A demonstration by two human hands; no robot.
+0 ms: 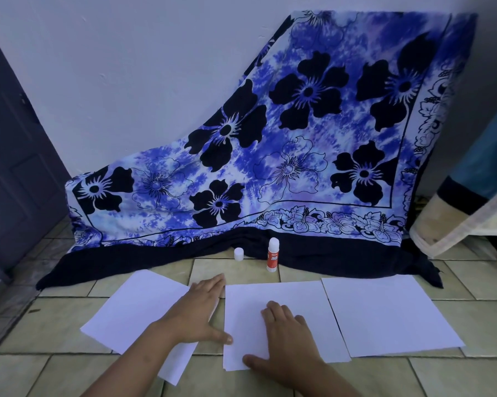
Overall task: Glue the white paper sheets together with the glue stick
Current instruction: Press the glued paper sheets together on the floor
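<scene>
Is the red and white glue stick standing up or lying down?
Upright: the red-and-white glue stick stands on its base on the tiled floor.

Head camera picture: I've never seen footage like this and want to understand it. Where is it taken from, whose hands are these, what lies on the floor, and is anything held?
No machine here: a person wears one camera on the head, looking forward and down, so both arms entering from below are their own. The left hand lies flat on the left sheet; the right hand lies flat on the middle sheet. A right sheet lies beside it on the tiled floor. Behind stand a glue stick and a small white cap, before a blue flowered cloth. Neither hand holds anything.
</scene>
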